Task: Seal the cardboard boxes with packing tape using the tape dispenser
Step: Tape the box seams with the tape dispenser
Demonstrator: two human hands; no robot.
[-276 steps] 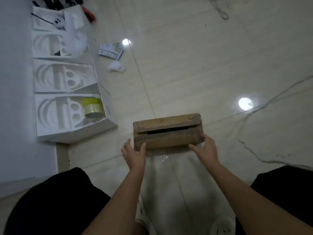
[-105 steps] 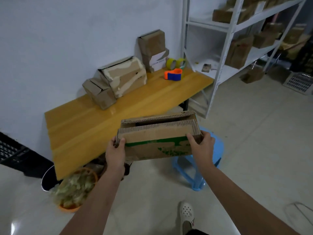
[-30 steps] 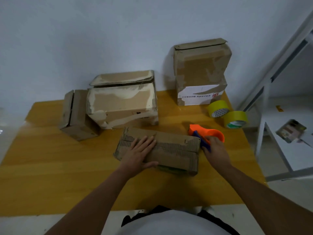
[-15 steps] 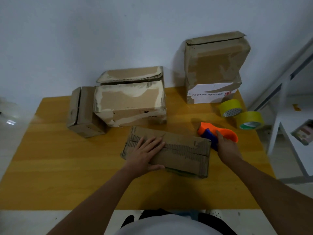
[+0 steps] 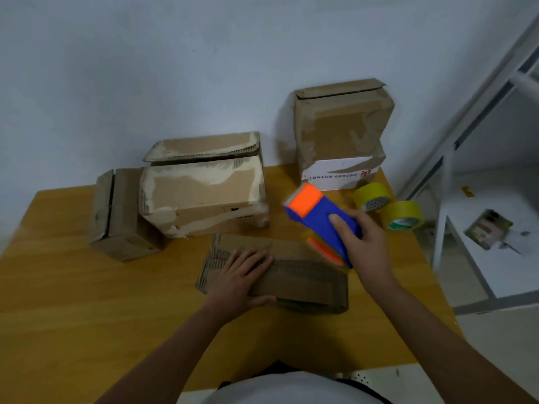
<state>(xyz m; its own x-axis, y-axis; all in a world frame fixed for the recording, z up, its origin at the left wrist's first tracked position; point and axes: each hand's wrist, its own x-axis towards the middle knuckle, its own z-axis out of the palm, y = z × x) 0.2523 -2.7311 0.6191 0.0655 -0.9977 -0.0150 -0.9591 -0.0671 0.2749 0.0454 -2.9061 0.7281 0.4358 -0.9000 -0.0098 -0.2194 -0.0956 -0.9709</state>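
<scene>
The flat cardboard box (image 5: pixel 291 272) lies untaped on the tabletop (image 5: pixel 87 301), left hand (image 5: pixel 242 275) spread flat on it, right hand (image 5: pixel 364 243) gripping the raised tape dispenser (image 5: pixel 318 217); sealing looks unstarted.

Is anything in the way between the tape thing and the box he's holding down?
Nothing visible. The right hand holds the tape dispenser just above the flat box's right end, and the left hand presses on its left part.

Five cardboard boxes (image 5: pixel 274 272), two tape rolls (image 5: pixel 372 196), one dispenser (image 5: pixel 320 220)
</scene>
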